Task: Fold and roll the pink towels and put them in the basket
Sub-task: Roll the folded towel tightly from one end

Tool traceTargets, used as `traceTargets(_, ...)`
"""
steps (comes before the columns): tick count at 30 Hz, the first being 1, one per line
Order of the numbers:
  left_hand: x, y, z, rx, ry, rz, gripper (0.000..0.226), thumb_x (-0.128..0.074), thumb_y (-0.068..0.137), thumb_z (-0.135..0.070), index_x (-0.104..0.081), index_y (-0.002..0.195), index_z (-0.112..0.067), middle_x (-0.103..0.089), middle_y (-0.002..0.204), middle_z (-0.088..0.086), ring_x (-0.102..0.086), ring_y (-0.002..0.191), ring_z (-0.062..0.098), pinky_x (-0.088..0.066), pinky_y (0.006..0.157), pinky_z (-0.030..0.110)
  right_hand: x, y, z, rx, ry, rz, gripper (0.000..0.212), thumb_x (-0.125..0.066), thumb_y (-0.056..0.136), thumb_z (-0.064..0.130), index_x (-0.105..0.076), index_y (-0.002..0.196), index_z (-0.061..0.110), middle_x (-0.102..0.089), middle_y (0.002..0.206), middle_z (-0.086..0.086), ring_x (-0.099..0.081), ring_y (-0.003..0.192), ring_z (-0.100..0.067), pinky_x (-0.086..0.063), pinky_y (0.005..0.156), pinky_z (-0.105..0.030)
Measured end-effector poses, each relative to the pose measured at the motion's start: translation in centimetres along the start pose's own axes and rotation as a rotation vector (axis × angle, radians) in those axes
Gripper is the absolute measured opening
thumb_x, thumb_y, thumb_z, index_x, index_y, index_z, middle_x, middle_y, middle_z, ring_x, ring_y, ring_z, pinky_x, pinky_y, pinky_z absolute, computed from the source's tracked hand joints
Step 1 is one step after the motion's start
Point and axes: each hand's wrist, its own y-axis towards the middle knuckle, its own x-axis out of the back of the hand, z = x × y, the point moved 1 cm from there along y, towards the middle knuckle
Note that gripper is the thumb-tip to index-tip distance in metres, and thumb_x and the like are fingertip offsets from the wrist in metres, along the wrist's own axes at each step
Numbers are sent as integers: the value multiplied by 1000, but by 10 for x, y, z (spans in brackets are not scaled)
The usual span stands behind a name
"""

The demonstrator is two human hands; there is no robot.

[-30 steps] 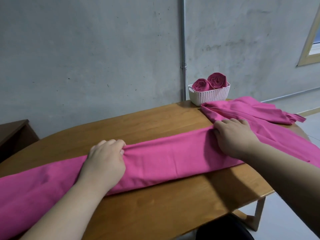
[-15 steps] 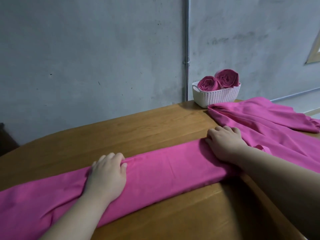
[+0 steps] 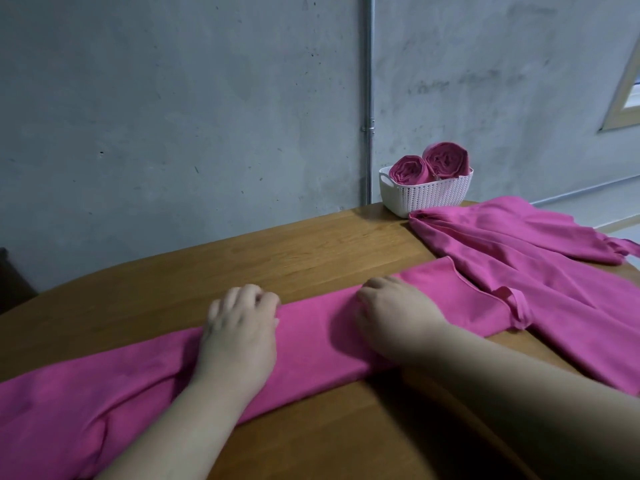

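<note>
Fold stage. Left hand and right hand curl their fingers on the far edge of the towel strip lying across the near bench. Next, probably: rolling it tightly from one end for the basket, far right.

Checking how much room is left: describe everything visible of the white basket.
The white basket looks like plastic, with a woven-pattern wall and a handle slot at its left end. It stands upright at the wooden table's far edge, near the grey wall. Two rolled pink towels poke above its rim. A loose pink towel appears to touch its front base.
</note>
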Motion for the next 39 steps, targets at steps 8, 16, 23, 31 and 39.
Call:
traceTargets(8,-15,-8,-35,-70,-192,516,66,-21,97,-68,-12,158,-43,0,168,-13,5,153,7,4,124,33,-4,-19,-22,-145,29,329,84,-26,97,71,-8,162,20,0,170,-1,0,156,-20,-6,125,-48)
traceTargets(16,-18,-8,-35,-88,-96,601,93,-1,71,-87,9,155,-48,22,163,-13,21,150,10,12,123,41,2,-25,-82,-405,-12,350,105,-19,87,86,2,162,15,8,169,-4,9,156,-22,2,126,-41)
traceTargets(23,-21,-7,-35,-96,-44,613,86,-11,82,-87,14,154,-48,29,161,-10,27,149,14,12,123,46,0,-3,-41,-424,26,314,105,-26,90,81,-4,161,7,2,168,-16,3,156,-30,-4,125,-50)
traceTargets(31,-21,-7,-35,-98,-59,604,87,-12,82,-87,13,155,-46,26,163,-8,24,150,14,12,123,46,-10,-5,-47,-393,24,293,109,-19,85,87,0,161,11,7,169,-8,5,156,-25,-1,126,-47)
traceTargets(39,-14,-13,-34,-78,-204,527,75,-29,96,-72,-8,160,-38,6,168,-6,10,154,12,5,125,42,-12,-3,-63,-525,-19,271,106,-21,89,82,-2,161,8,3,169,-11,2,156,-26,-4,126,-47)
